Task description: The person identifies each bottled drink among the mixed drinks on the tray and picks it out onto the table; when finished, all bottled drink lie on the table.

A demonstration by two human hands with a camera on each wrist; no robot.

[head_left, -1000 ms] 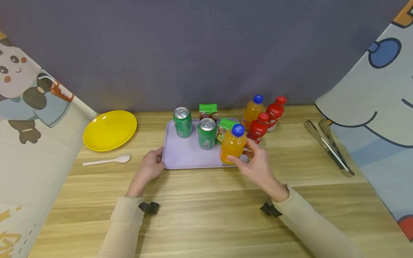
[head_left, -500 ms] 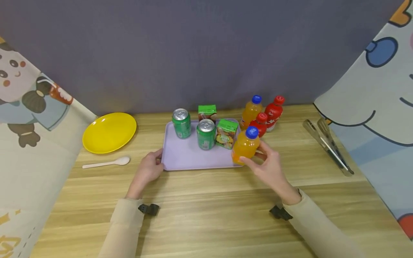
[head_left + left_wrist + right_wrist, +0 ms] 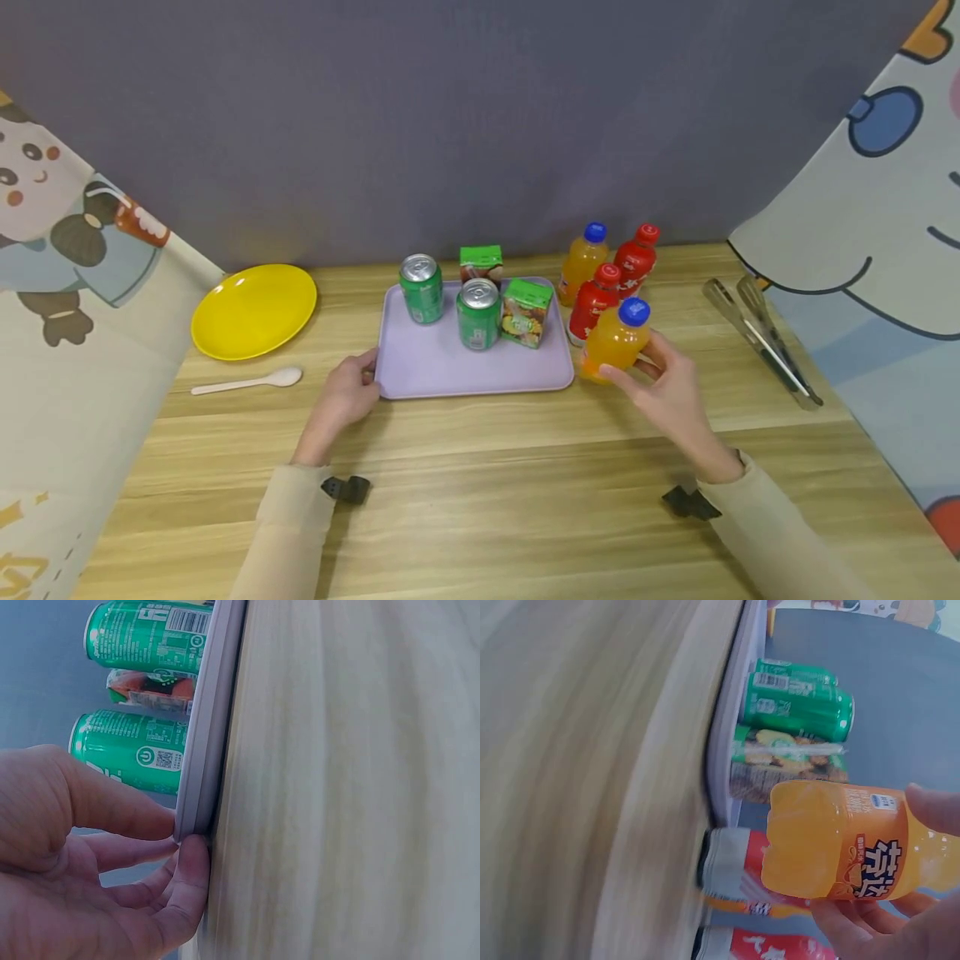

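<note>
My right hand (image 3: 671, 396) grips an orange soda bottle (image 3: 615, 342) with a blue cap, just right of the lilac tray (image 3: 435, 371). In the right wrist view the bottle's base (image 3: 791, 844) hangs clear of the table, lifted beside the tray's rim. My left hand (image 3: 348, 387) pinches the tray's near left corner between thumb (image 3: 142, 814) and fingers. On the tray stand two green soda cans, one farther back (image 3: 422, 292) and one in the middle (image 3: 478, 317), plus a green juice carton (image 3: 527, 312). Another carton (image 3: 482, 262) shows at the back edge.
Right of the tray stand two red bottles, a nearer one (image 3: 595, 304) and a farther one (image 3: 636, 258), with a second orange soda bottle (image 3: 583, 262). Metal tongs (image 3: 765, 342) lie far right. A yellow plate (image 3: 255, 312) and a pale spoon (image 3: 251, 381) lie on the left.
My right hand has carried the orange soda bottle rightward from over the tray's near right corner to beyond its right edge. The left hand stays at the tray's corner.
</note>
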